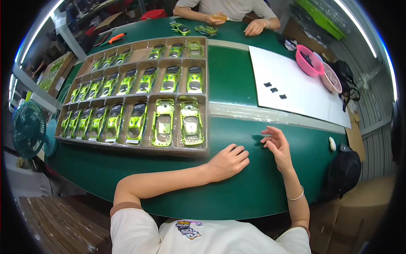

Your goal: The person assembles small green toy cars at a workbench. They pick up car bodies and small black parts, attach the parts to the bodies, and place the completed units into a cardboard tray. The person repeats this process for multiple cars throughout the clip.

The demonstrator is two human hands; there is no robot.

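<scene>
My left hand (230, 162) rests on the green tabletop (262, 182), fingers curled under; whatever they may hold is hidden. To its right my right hand (277, 146) is raised a little above the table, its fingers bent but apart, holding nothing. Left of my hands lies a clear plastic tray (177, 150) with three rows of compartments, full of bright green toy car bodies (136, 122). Two of these, the nearest to my left hand, show their hollow pale undersides, such as the upturned car body (191, 122).
On a white board (270, 63) lie three small black pieces (274, 89), near a pink basket (305, 61). A co-worker's hand (216, 19) holds something yellow across the table, near two green car bodies (180, 28). A green fan (29, 129) stands left, a black cap (343, 171) right.
</scene>
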